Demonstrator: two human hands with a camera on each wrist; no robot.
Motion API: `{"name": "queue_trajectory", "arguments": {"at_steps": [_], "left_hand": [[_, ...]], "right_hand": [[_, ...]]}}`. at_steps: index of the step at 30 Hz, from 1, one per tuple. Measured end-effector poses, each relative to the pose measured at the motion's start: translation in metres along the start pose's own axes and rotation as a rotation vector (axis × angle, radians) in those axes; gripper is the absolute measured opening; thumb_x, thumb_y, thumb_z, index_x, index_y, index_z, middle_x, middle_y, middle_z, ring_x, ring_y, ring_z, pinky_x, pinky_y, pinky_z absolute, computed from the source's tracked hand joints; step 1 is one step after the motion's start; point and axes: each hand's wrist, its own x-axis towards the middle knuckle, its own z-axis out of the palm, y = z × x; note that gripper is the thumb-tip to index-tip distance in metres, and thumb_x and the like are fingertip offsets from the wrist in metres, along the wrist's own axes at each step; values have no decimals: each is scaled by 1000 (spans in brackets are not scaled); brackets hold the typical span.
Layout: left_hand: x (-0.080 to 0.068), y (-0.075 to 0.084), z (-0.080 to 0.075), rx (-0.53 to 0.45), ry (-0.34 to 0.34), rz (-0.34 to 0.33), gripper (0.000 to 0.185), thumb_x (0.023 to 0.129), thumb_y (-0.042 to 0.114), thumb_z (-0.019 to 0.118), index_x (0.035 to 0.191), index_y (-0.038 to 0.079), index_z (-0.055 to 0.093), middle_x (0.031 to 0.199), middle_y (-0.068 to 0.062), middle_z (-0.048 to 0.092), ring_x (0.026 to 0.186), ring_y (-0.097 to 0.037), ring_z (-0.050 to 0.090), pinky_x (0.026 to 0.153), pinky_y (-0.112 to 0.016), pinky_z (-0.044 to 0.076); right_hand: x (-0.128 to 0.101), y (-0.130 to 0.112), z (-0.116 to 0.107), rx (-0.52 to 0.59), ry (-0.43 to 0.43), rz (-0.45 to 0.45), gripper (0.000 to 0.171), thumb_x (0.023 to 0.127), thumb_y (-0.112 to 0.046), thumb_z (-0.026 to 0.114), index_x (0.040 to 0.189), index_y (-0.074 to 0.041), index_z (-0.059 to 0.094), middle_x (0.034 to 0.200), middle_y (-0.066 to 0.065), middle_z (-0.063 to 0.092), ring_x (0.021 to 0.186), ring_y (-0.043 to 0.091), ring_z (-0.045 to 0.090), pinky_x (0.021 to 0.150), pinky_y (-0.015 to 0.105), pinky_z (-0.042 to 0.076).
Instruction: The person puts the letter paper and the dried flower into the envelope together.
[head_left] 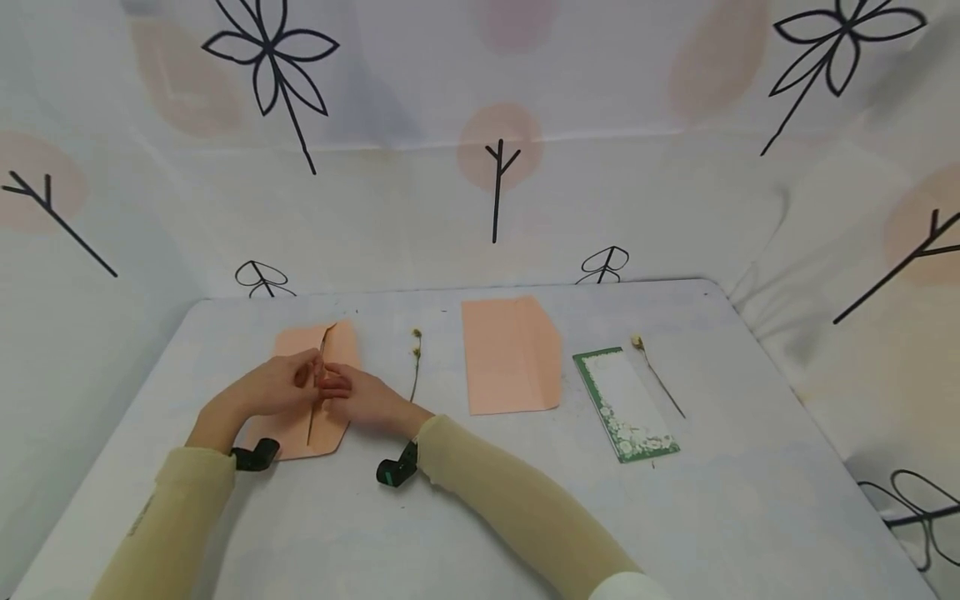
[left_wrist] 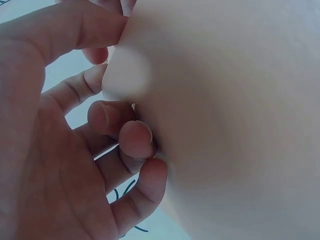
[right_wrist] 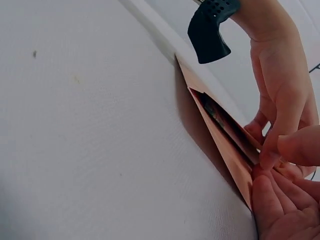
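A peach envelope (head_left: 330,429) lies at the left of the table, its opening running lengthwise. My left hand (head_left: 273,385) pinches paper at the opening. From the right, my right hand (head_left: 367,404) grips the envelope's edge there, its fingertips meeting the left ones. The left wrist view is mostly filled by the envelope's pale face (left_wrist: 225,110), with curled fingertips (left_wrist: 135,139) along its edge. In the right wrist view the envelope (right_wrist: 235,160) gapes, and a dark, partly green insert (right_wrist: 216,111) shows inside; the rest of it is hidden.
A dried flower stem (head_left: 417,354) lies just right of the hands. Farther right are a second peach envelope (head_left: 498,358), a white card with a green floral border (head_left: 611,417) and another dried flower (head_left: 656,375). Patterned cloth (head_left: 420,208) hangs behind the table.
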Motion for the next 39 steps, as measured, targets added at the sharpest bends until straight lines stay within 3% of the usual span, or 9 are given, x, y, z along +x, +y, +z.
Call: {"name": "queue_trajectory", "arguments": {"at_steps": [3, 12, 22, 30, 39], "left_hand": [[0, 0, 0, 6, -3, -2, 12, 90, 5, 57, 93, 14, 50, 67, 2, 44, 58, -15, 44, 56, -30, 34], [1, -2, 2, -17, -23, -12, 12, 88, 5, 56, 95, 14, 51, 69, 1, 45, 60, -16, 45, 56, -30, 34], [4, -6, 6, -8, -64, -33, 20, 91, 23, 67, 100, 16, 51, 68, 1, 43, 60, -16, 43, 58, -31, 33], [9, -9, 10, -4, -71, -73, 14, 92, 19, 63, 98, 17, 50, 68, 0, 43, 62, -17, 44, 60, -32, 34], [8, -6, 9, -47, -75, -137, 28, 87, 27, 73, 97, 15, 49, 70, -1, 43, 65, -19, 43, 61, -34, 33]], "right_hand": [[0, 1, 0, 9, 18, 6, 60, 97, -17, 61, 152, -12, 38, 132, -5, 62, 121, 2, 54, 100, 18, 36], [0, 5, 1, 168, 2, -13, 52, 98, -10, 59, 148, -7, 42, 130, 0, 64, 114, 3, 59, 93, 17, 44], [-6, 1, 4, 187, 100, 1, 36, 98, -9, 61, 133, -5, 55, 119, -2, 67, 109, 3, 62, 88, 18, 47], [-11, 0, 5, 173, 160, 5, 29, 96, -5, 61, 125, -7, 60, 111, -6, 68, 103, 2, 64, 85, 19, 48], [-16, -1, 3, 131, 215, -4, 21, 96, -12, 65, 117, -10, 66, 106, -8, 69, 95, 0, 64, 80, 20, 49]]}}
